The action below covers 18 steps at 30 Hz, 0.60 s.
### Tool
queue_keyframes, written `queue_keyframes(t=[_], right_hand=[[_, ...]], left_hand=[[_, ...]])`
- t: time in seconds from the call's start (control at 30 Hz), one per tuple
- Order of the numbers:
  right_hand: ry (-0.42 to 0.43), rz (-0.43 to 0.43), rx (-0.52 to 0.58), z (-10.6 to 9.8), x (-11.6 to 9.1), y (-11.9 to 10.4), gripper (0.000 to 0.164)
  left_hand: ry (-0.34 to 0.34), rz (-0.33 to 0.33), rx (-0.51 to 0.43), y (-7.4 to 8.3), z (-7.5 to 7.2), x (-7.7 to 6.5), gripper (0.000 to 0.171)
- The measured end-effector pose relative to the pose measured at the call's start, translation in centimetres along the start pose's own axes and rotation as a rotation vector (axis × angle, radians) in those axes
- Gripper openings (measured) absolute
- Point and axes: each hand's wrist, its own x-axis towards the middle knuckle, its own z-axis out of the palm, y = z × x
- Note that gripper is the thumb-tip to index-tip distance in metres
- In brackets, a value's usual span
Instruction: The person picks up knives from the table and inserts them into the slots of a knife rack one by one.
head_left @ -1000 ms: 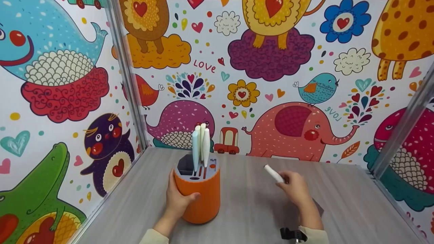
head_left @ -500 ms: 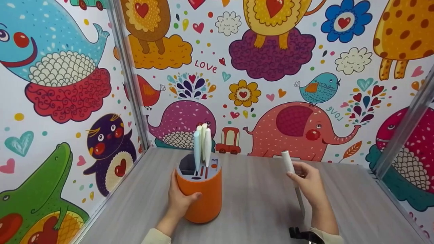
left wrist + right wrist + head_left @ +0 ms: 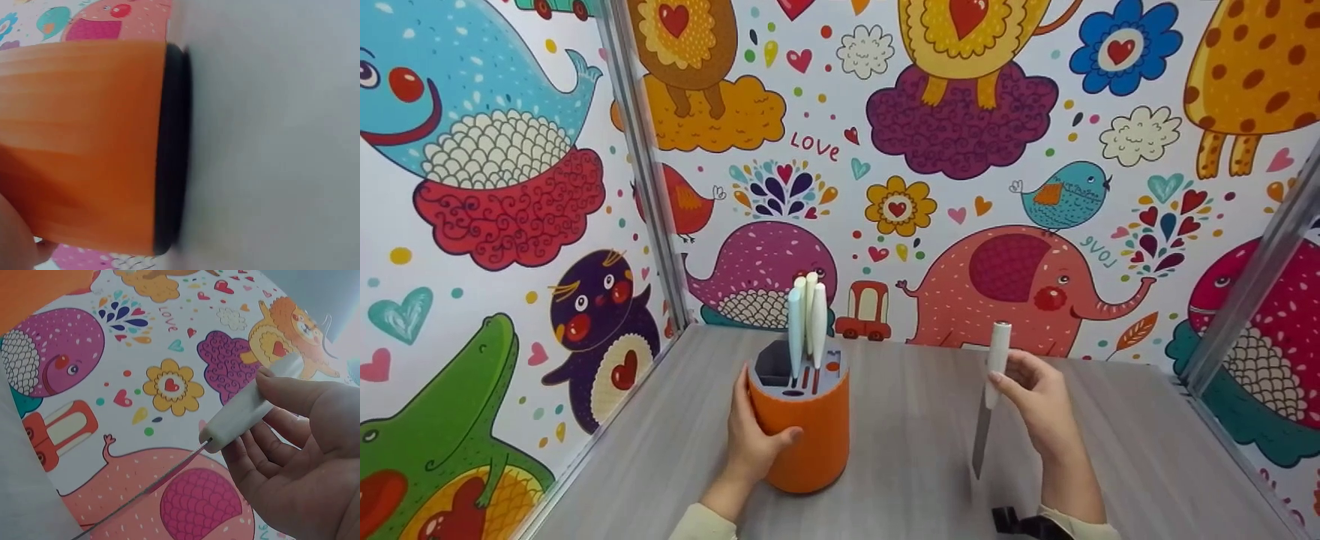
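Observation:
An orange knife block point(image 3: 812, 439) with a grey slotted top stands upright on the table. Several knives point(image 3: 808, 322) with pale blue, cream and white handles stick up from its slots. My left hand point(image 3: 754, 442) curls round the block's left side, thumb across the front. In the left wrist view the block's orange wall point(image 3: 84, 140) and black base rim fill the left half. To the right, my right hand point(image 3: 1042, 405) pinches a knife point(image 3: 997, 356) by its white handle, blade pointing down above the table. The right wrist view shows thumb and fingers on that handle point(image 3: 247, 408).
The grey wood-grain table point(image 3: 911, 450) runs back to a wall point(image 3: 960, 202) printed with cartoon animals. Metal posts point(image 3: 649, 172) mark the corners. A black strap point(image 3: 1027, 523) is on the right wrist.
My right hand has lifted the knife and turned it from lying slanted to nearly upright, blade down, first moving right. The left hand keeps its hold on the knife block.

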Motion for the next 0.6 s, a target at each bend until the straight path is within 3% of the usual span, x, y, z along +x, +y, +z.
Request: queue_keyframes(t=[0.27, 0.43, 0.6], right_hand=[[-0.036, -0.057, 0.014, 1.9, -0.9, -2.1, 0.034], [-0.066, -0.079, 0.024, 3.1, -1.5, -2.9, 0.033], [-0.097, -0.117, 0.045, 5.0, -1.9, -3.1, 0.031]], left_hand=[[0.104, 0.06, 0.103, 3.6, 0.2, 0.2, 0.093], [0.19, 0.008, 0.131, 5.9, 0.6, 0.1, 0.079], [0.216, -0.02, 0.158, 8.3, 0.8, -0.3, 0.075]])
